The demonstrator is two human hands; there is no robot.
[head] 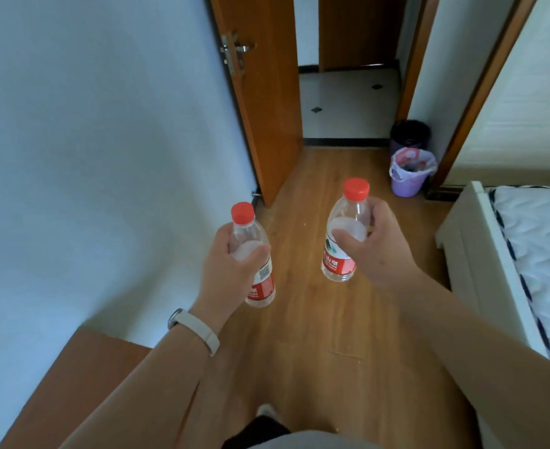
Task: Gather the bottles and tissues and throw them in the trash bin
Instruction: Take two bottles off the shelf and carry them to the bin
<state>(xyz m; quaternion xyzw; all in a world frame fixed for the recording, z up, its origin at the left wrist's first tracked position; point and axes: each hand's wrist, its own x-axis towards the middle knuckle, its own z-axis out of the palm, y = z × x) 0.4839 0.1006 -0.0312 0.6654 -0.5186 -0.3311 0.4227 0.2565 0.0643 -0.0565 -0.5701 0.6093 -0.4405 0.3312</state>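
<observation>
curled tight: left hand (231,257) grips the left bottle (262,288), right hand (385,247) grips the right bottle (340,257), both upright. trash bin (409,186) sits well ahead by the doorway (348,105), looking near full; toss from here and a bottle may bounce out.

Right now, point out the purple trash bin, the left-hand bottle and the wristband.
purple trash bin (408,186), head view, front wall below the liner
left-hand bottle (262,288), head view, red label
wristband (199,331), head view, strap
</observation>
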